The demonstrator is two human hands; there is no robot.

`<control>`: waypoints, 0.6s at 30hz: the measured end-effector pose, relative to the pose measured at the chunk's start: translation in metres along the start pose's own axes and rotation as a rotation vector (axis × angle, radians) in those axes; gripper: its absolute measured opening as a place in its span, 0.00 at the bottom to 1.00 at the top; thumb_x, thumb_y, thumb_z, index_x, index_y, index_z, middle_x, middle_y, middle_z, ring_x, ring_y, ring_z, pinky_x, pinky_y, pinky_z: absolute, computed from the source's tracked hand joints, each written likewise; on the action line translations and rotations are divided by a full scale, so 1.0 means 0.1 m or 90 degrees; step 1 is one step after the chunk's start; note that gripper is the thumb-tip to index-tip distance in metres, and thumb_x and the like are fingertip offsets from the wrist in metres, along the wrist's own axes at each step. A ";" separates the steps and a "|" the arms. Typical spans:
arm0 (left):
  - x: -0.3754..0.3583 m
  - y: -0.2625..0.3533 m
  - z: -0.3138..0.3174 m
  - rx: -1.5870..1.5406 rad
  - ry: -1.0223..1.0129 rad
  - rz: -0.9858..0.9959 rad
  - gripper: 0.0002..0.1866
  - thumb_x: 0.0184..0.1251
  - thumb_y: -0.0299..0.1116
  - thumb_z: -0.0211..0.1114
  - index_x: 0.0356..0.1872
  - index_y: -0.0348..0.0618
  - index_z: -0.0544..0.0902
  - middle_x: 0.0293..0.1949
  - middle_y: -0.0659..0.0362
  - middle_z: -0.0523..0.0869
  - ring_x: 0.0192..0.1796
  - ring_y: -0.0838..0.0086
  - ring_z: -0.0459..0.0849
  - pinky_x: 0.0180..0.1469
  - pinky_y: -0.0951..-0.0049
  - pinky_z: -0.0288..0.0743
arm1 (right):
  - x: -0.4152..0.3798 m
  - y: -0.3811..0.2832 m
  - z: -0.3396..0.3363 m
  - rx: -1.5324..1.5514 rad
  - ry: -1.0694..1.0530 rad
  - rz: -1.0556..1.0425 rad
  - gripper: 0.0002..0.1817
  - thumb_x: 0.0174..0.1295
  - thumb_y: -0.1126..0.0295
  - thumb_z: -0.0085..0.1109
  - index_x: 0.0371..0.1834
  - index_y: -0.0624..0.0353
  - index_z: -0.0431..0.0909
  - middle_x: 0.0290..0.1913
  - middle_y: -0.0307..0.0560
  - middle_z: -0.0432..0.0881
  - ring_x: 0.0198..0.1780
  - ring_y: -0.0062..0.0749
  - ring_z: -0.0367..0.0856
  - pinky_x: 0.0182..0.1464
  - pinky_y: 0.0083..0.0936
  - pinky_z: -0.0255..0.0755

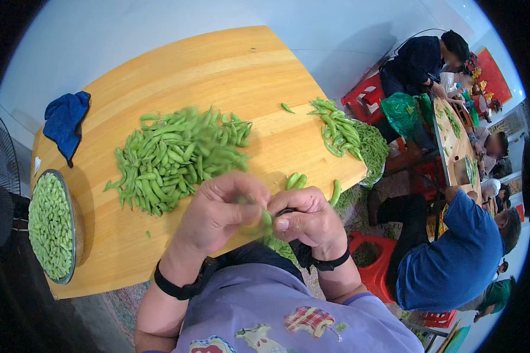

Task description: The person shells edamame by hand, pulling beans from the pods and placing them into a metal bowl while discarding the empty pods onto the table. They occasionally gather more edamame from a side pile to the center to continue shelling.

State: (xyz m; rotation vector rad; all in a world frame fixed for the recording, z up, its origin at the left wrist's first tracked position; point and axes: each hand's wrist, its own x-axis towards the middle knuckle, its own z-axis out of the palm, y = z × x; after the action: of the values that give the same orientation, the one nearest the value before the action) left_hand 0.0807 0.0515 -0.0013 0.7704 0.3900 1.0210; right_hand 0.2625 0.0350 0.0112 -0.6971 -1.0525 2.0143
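Close in front of my chest, a green bean pod [267, 223] sits between my two hands. My left hand [218, 206] is closed in a pinch beside it, its fingertips smeared by motion with blurred green at them. My right hand [313, 220] is also closed, thumb tip against the pod, and a narrow dark piece [285, 210] shows under its index finger; I cannot tell what this piece is. Beyond my left hand lies a big heap of pods [171, 156]. Two loose pods [297, 180] rest near my right hand, with another single pod [335, 192] at the table edge.
On the wooden table [218, 65], a metal bowl [73, 235] of shelled beans stands left, near a blue cloth [66, 123]. More pods [338, 130] lie at the right corner, beside a green pile [371, 150]. Several people sit right, one in a blue shirt [453, 259] on a red stool [374, 259].
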 end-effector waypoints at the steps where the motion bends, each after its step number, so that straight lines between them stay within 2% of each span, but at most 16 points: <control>1: 0.00 0.02 -0.01 0.000 -0.001 0.000 0.05 0.53 0.20 0.62 0.29 0.41 0.79 0.28 0.66 0.80 0.30 0.84 0.75 0.36 0.82 0.69 | -0.02 -0.04 0.07 -0.093 0.066 0.003 0.07 0.54 0.77 0.58 0.36 0.65 0.77 0.24 0.37 0.75 0.22 0.24 0.71 0.25 0.21 0.65; 2: -0.01 0.05 -0.01 0.003 0.037 -0.058 0.04 0.54 0.22 0.63 0.30 0.41 0.79 0.28 0.67 0.80 0.29 0.84 0.75 0.35 0.83 0.68 | -0.02 -0.06 0.11 -0.186 0.132 0.006 0.07 0.53 0.76 0.59 0.35 0.65 0.77 0.23 0.39 0.76 0.21 0.25 0.71 0.24 0.22 0.65; 3: -0.01 0.08 0.00 0.007 0.076 -0.116 0.03 0.55 0.24 0.64 0.30 0.41 0.79 0.27 0.67 0.80 0.28 0.85 0.75 0.33 0.83 0.68 | -0.01 -0.05 0.13 -0.186 0.132 0.006 0.07 0.53 0.76 0.59 0.35 0.65 0.77 0.23 0.39 0.76 0.21 0.25 0.71 0.24 0.22 0.65; 4: -0.01 0.07 0.04 0.006 0.075 -0.116 0.03 0.55 0.24 0.64 0.30 0.41 0.79 0.27 0.67 0.80 0.28 0.85 0.75 0.33 0.83 0.68 | 0.01 -0.04 0.15 -0.416 0.172 -0.126 0.07 0.52 0.76 0.59 0.34 0.64 0.77 0.23 0.42 0.76 0.21 0.27 0.73 0.25 0.22 0.66; 5: 0.00 0.05 0.12 0.188 0.119 -0.052 0.03 0.56 0.26 0.64 0.30 0.41 0.79 0.26 0.67 0.80 0.27 0.85 0.74 0.31 0.84 0.67 | 0.02 -0.03 0.16 -0.644 0.207 -0.259 0.06 0.50 0.76 0.60 0.32 0.64 0.77 0.22 0.45 0.76 0.22 0.29 0.74 0.25 0.23 0.66; 6: 0.00 0.03 0.16 0.369 0.163 0.012 0.04 0.57 0.28 0.64 0.30 0.41 0.79 0.25 0.67 0.79 0.27 0.86 0.73 0.29 0.84 0.66 | 0.01 -0.02 0.15 -0.644 0.206 -0.257 0.06 0.50 0.76 0.60 0.32 0.64 0.77 0.22 0.45 0.76 0.22 0.29 0.74 0.25 0.23 0.66; 10: 0.02 0.09 0.11 0.399 0.162 -0.056 0.08 0.56 0.32 0.66 0.29 0.38 0.79 0.23 0.67 0.78 0.27 0.88 0.72 0.28 0.84 0.65 | 0.03 -0.04 0.08 -0.589 0.212 -0.208 0.04 0.51 0.76 0.59 0.30 0.64 0.77 0.20 0.44 0.75 0.22 0.28 0.74 0.25 0.23 0.66; 12: 0.03 0.09 0.08 0.458 0.141 -0.088 0.09 0.56 0.33 0.64 0.29 0.36 0.79 0.22 0.67 0.78 0.27 0.88 0.72 0.27 0.83 0.65 | 0.04 -0.08 0.03 -0.269 0.209 -0.016 0.05 0.54 0.75 0.57 0.32 0.65 0.77 0.19 0.36 0.74 0.20 0.19 0.69 0.21 0.17 0.61; 13: 0.04 0.10 0.09 0.456 0.143 -0.088 0.09 0.56 0.33 0.64 0.29 0.36 0.79 0.22 0.67 0.78 0.27 0.88 0.72 0.27 0.83 0.65 | 0.05 -0.08 0.00 -0.271 0.207 -0.013 0.05 0.54 0.75 0.57 0.32 0.65 0.77 0.19 0.36 0.74 0.20 0.19 0.69 0.21 0.17 0.61; 15: 0.05 0.12 0.10 0.479 0.121 -0.074 0.09 0.57 0.32 0.63 0.32 0.35 0.79 0.22 0.67 0.77 0.26 0.87 0.71 0.28 0.83 0.66 | 0.07 -0.05 -0.07 -0.032 0.173 0.008 0.06 0.54 0.78 0.56 0.34 0.70 0.76 0.17 0.35 0.69 0.14 0.12 0.57 0.16 0.11 0.47; 18: 0.06 0.13 0.12 0.405 0.137 -0.107 0.09 0.57 0.30 0.61 0.34 0.34 0.80 0.22 0.66 0.77 0.26 0.87 0.71 0.27 0.83 0.66 | 0.08 -0.07 -0.07 -0.012 0.183 -0.015 0.07 0.54 0.79 0.55 0.35 0.71 0.75 0.17 0.36 0.68 0.13 0.12 0.57 0.15 0.12 0.47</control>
State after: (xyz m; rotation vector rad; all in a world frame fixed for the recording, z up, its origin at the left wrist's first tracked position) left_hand 0.0832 0.0556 0.0168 1.1732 0.9774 0.8242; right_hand 0.2658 0.0470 0.0120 -0.9476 -0.9054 1.8198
